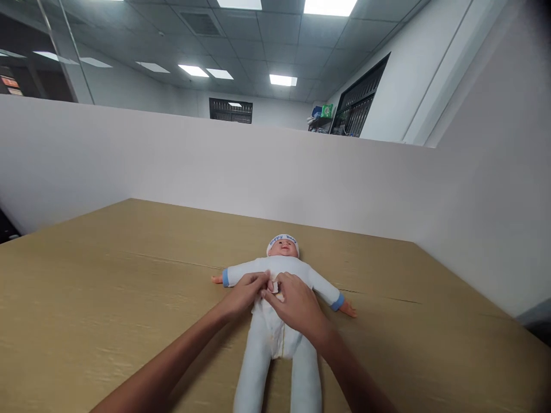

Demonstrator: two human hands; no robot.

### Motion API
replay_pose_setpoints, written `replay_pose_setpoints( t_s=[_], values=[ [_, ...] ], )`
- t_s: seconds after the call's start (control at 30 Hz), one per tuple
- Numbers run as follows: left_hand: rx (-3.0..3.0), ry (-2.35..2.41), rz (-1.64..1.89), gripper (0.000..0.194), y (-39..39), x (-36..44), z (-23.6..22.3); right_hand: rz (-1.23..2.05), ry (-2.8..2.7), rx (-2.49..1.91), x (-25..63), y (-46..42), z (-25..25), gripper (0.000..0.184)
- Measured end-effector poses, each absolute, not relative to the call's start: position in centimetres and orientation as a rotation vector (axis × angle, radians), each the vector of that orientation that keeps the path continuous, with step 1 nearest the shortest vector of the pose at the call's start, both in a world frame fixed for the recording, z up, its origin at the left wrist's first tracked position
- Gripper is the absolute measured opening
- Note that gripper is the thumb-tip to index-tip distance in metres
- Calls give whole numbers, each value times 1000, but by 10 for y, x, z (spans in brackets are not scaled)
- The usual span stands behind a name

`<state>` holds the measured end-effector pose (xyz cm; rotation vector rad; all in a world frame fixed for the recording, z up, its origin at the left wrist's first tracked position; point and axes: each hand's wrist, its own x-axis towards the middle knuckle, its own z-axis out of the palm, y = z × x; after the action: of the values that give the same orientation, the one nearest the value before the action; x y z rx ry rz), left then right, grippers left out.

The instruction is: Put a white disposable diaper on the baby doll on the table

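Note:
A baby doll lies on its back with its arms spread, wearing a white suit with blue cuffs and a white cap with lettering. Around its hips sits a white diaper with a yellow line down the front. My left hand is closed at the diaper's waist on the doll's left-hand side in view, fingertips pinching its upper edge. Just beside it, my right hand pinches at the front of the waistband, where a small white tab shows between the hands. The fingers partly hide what they grip.
The doll rests on a broad tan table top with thin seam lines. A low white partition borders the far side, and a white wall rises at the right.

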<state>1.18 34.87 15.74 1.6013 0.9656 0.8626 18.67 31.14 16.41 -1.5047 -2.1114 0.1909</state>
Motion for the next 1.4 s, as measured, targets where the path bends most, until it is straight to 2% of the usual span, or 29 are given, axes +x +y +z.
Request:
replay_pose_setpoints(
  t_s=[0.17,0.33,0.47,0.57,0.7,0.8,1.1,1.23,1.4],
  values=[
    [1525,874,1006,51,347,-1,141,135,-2109,-1516,187,317,159,28],
    [1634,1016,1099,44,336,-2,129,130,-1990,-1564,187,320,157,15],
    [1900,1233,1267,27,297,-2,136,85,-1920,-1534,182,300,163,25],
    [2151,1175,1193,18,257,-7,147,107,-1928,-1422,182,259,162,25],
    [2408,947,769,23,222,-20,152,425,-1937,-1257,200,199,136,15],
    [2422,928,632,23,222,-25,147,564,-1918,-1296,221,183,112,12],
    [2360,1369,575,29,242,2,134,280,-2016,-1562,220,213,105,26],
    [2333,1338,610,30,243,5,128,181,-1999,-1510,213,207,95,21],
    [2316,1218,710,28,244,2,123,309,-1919,-1463,214,198,94,13]
  ],
)
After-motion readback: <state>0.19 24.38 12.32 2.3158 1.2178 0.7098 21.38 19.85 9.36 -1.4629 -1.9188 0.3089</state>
